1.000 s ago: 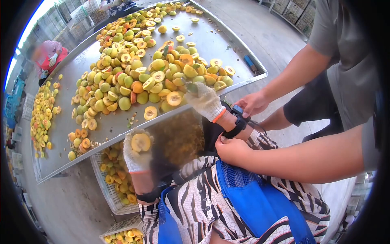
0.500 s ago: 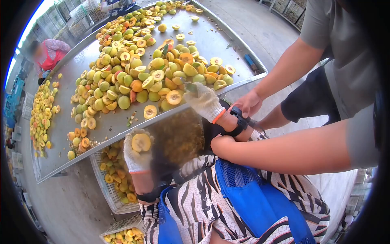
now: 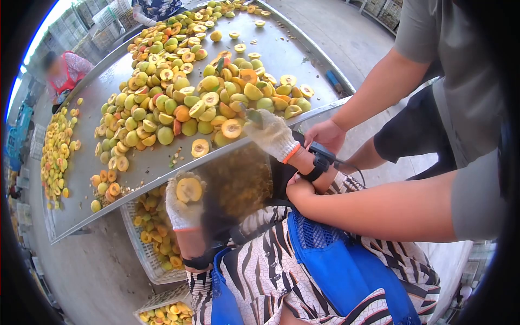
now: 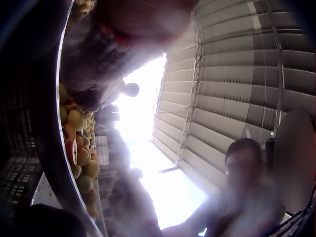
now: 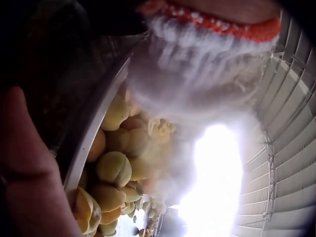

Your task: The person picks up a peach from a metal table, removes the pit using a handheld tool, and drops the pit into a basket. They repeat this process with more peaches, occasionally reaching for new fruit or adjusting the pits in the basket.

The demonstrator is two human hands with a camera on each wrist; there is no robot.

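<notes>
My gloved left hand (image 3: 183,208) holds a cut fruit half (image 3: 189,190), its face up, just off the near rim of the metal table (image 3: 162,177). At that rim, beside the heaped fruit (image 3: 208,100), is my gloved right hand (image 3: 270,136). A small grey-green thing (image 3: 254,117) shows at its fingers; what it is and how it is held I cannot tell. Another person's hands (image 3: 328,135) touch the black device (image 3: 322,155) strapped on my right wrist. In the right wrist view the glove (image 5: 202,69) is blurred above the fruit (image 5: 114,169).
Crates of fruit (image 3: 157,271) stand below the table. A blue-handled object (image 3: 334,81) lies in its far right corner. The person in grey (image 3: 466,92) leans in from the right. Someone in pink (image 3: 69,76) is at the far left, with another person (image 3: 154,10) behind the table.
The helper's hands have shifted around my right wrist, and the device there sits at a different angle with its cable showing. My hands have barely moved. The people across the table have shifted.
</notes>
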